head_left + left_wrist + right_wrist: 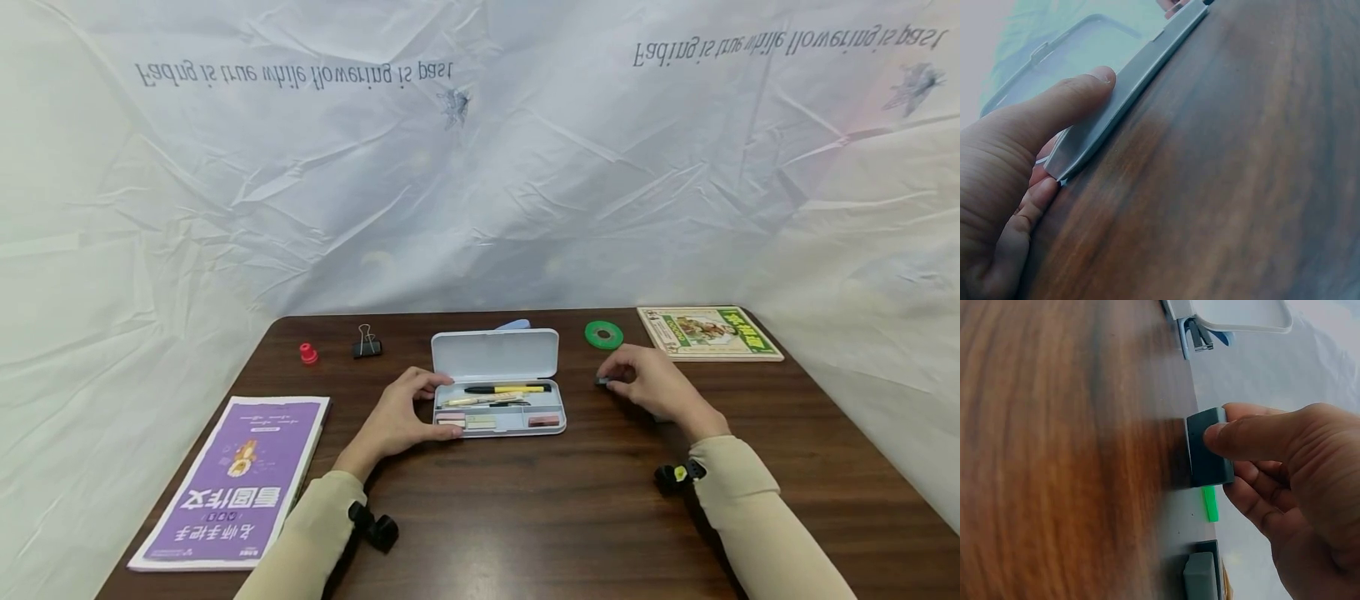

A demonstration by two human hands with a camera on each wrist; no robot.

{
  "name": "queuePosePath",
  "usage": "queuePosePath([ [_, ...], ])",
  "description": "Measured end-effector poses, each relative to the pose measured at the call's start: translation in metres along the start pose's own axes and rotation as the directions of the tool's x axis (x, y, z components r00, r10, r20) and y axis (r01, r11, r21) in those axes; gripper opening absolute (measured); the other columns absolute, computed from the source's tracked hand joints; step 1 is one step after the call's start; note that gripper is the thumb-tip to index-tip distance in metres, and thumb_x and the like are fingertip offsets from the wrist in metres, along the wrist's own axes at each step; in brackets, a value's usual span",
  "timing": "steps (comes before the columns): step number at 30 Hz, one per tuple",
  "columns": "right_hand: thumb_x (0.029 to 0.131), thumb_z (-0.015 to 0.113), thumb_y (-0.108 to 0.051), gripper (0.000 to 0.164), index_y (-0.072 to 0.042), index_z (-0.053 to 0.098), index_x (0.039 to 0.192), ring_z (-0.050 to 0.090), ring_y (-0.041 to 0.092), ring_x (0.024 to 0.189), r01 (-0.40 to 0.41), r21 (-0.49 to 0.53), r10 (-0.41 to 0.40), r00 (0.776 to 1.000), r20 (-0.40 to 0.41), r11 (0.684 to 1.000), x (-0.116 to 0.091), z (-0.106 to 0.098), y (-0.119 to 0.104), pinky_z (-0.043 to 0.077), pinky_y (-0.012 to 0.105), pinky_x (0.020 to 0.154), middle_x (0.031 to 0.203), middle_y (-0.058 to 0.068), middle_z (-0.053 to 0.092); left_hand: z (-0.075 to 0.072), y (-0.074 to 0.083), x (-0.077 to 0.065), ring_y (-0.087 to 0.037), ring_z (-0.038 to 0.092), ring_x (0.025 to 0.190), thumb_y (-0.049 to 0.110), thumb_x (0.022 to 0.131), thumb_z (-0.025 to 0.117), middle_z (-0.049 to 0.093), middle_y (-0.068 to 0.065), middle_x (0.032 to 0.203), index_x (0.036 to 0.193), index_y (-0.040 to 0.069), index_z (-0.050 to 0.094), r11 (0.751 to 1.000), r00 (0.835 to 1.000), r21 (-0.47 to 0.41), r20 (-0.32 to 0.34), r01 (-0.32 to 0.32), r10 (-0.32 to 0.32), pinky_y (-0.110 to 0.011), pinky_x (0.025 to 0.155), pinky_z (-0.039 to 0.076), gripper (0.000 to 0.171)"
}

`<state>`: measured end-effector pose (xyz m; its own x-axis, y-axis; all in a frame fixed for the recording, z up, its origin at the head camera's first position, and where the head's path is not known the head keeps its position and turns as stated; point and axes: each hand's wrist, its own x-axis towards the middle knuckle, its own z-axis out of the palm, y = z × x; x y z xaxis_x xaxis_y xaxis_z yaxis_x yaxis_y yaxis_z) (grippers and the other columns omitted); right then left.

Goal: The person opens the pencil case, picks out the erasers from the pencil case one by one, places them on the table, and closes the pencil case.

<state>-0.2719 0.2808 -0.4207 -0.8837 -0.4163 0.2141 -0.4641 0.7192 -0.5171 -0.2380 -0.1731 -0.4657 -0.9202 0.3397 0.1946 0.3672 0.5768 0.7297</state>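
Brown table (525,517); left hand (401,417) clasps pencil case (495,354) mid-frame; right hand (654,385), centre-right, pinches block (1209,464), likely light, firm, best gripped by sides

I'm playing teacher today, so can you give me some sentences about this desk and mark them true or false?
1. The pencil case is open. True.
2. The right grip pinches a yellow pen. False: the right grip pinches a small dark block.
3. The left grip holds the pencil case at its left end. True.
4. The purple book is inside the pencil case. False: the purple book lies outside, to its left.
5. The black binder clip is left of the green ring. True.
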Motion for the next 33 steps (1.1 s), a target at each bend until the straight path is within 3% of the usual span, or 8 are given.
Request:
queuePosePath([
  [6, 0.095, 0.088, -0.003, 0.020, -0.021, 0.086, 0.104, 0.067, 0.015, 0.094, -0.027, -0.023, 0.028, 0.997, 0.071, 0.999, 0.000, -0.002, 0.000, 0.057, 0.036, 0.082, 0.106, -0.005, 0.076, -0.001, 0.001, 0.000, -0.021, 0.064, 0.125, 0.047, 0.078, 0.104, 0.063, 0.002, 0.138, 0.143, 0.023, 0.073, 1.000, 1.000, -0.001, -0.003, -0.002, 0.002, -0.049, 0.113, 0.056, 0.076],
  [18, 0.097, 0.087, -0.004, 0.018, -0.020, 0.086, 0.106, 0.067, 0.016, 0.095, -0.014, -0.033, 0.016, 0.997, 0.078, 0.999, -0.003, -0.007, -0.004, 0.058, 0.038, 0.082, 0.109, -0.004, 0.077, 0.001, 0.001, 0.002, -0.020, 0.064, 0.125, 0.048, 0.078, 0.104, 0.062, 0.002, 0.138, 0.144, 0.024, 0.073, 1.000, 1.000, 0.004, 0.004, -0.003, 0.003, -0.048, 0.113, 0.056, 0.077],
  [22, 0.098, 0.085, -0.002, 0.021, -0.012, 0.084, 0.116, 0.074, 0.020, 0.101, 0.019, 0.014, -0.019, 1.000, 0.003, 1.000, -0.003, -0.015, -0.016, 0.064, 0.042, 0.087, 0.112, 0.002, 0.079, 0.001, 0.002, 0.002, -0.020, 0.064, 0.124, 0.049, 0.078, 0.104, 0.062, 0.002, 0.137, 0.144, 0.024, 0.073, 1.000, 1.000, 0.002, 0.004, -0.002, 0.002, -0.048, 0.113, 0.056, 0.077],
  [26, 0.100, 0.085, -0.005, 0.026, -0.011, 0.082, 0.124, 0.075, 0.020, 0.101, 0.075, 0.078, -0.071, 0.996, -0.050, 0.994, 0.000, -0.017, -0.034, 0.066, 0.039, 0.087, 0.114, 0.005, 0.079, 0.001, 0.001, 0.001, -0.020, 0.064, 0.124, 0.048, 0.078, 0.104, 0.062, 0.003, 0.137, 0.144, 0.025, 0.073, 1.000, 1.000, -0.002, 0.002, 0.002, -0.002, -0.048, 0.113, 0.056, 0.077],
  [33, 0.098, 0.086, -0.005, 0.028, -0.010, 0.081, 0.125, 0.075, 0.014, 0.099, 0.146, 0.180, -0.153, 0.988, 0.027, 0.973, 0.008, 0.002, -0.063, 0.065, 0.032, 0.086, 0.114, 0.005, 0.080, 0.001, 0.000, 0.000, -0.021, 0.064, 0.124, 0.047, 0.078, 0.104, 0.063, 0.002, 0.138, 0.143, 0.025, 0.073, 1.000, 1.000, 0.005, -0.004, 0.004, -0.004, -0.049, 0.113, 0.056, 0.076],
])
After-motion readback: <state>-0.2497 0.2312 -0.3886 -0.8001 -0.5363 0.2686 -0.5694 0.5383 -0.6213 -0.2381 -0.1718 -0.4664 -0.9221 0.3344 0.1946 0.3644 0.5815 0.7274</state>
